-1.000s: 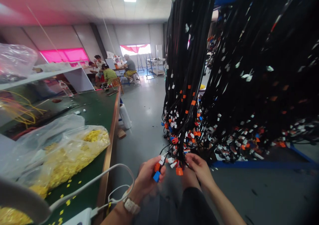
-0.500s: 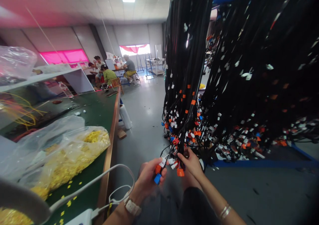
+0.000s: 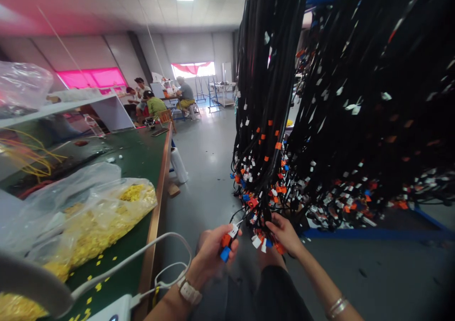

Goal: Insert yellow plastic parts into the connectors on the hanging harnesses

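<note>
A thick bundle of black cable harnesses (image 3: 266,103) hangs in front of me, its lower ends tipped with white, orange and blue connectors (image 3: 265,202). My left hand (image 3: 211,252) is closed on a few of these ends, with an orange and a blue connector (image 3: 223,247) showing between its fingers. My right hand (image 3: 286,233) is closed around the bottom of the bundle, fingers among the white and orange connectors (image 3: 261,242). A watch sits on my left wrist and bangles on my right.
A green workbench (image 3: 142,160) runs along my left with clear bags of yellow parts (image 3: 103,217), a white cable (image 3: 142,254) and a shelf above. More hanging harnesses (image 3: 373,122) fill the right. People sit at a table (image 3: 156,101) far back. Grey floor lies between.
My right hand slid from pinching single connectors to gripping the bundle's lower end, drawing the loose orange and white connectors toward it. My left hand kept its hold.
</note>
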`<state>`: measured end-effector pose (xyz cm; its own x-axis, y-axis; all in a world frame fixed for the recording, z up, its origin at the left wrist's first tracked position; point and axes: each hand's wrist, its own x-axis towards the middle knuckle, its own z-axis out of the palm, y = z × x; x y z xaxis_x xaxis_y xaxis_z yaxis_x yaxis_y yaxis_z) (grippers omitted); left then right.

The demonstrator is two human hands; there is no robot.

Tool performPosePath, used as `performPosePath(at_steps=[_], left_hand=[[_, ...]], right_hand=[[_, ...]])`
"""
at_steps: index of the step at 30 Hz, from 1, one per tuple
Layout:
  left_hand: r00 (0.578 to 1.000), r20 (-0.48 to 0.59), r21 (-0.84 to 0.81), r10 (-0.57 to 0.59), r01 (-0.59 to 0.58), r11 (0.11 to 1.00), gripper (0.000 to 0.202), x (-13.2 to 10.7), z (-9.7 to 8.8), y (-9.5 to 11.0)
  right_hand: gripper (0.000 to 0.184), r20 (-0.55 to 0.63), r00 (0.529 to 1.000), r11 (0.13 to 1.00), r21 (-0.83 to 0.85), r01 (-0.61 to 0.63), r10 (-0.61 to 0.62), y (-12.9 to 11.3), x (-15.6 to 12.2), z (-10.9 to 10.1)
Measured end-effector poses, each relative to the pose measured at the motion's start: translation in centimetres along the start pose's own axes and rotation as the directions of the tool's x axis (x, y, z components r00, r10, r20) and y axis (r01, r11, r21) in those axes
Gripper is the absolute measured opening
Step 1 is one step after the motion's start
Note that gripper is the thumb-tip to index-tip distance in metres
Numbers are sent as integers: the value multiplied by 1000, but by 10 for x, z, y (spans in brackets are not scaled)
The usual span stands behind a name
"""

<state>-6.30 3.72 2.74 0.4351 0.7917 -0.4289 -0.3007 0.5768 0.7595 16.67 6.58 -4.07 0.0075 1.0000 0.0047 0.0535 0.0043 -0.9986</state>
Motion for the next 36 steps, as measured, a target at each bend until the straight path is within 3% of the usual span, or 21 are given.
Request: performPosePath(at_steps=[12,28,36], left_hand=[[1000,-14,46,4,-3,999,43,-1,4,0],[1000,-17,56,-1,2,998,39,-1,10,0],[1000,-30,63,-5,7,998,39,-2,11,0]], right_hand=[[34,72,990,989,72,-125,120,-8,-10,-14],[35,111,981,951,247,-184,161,-19,-21,-22],[38,144,977,966,181,-185,160,-16,-21,-27]])
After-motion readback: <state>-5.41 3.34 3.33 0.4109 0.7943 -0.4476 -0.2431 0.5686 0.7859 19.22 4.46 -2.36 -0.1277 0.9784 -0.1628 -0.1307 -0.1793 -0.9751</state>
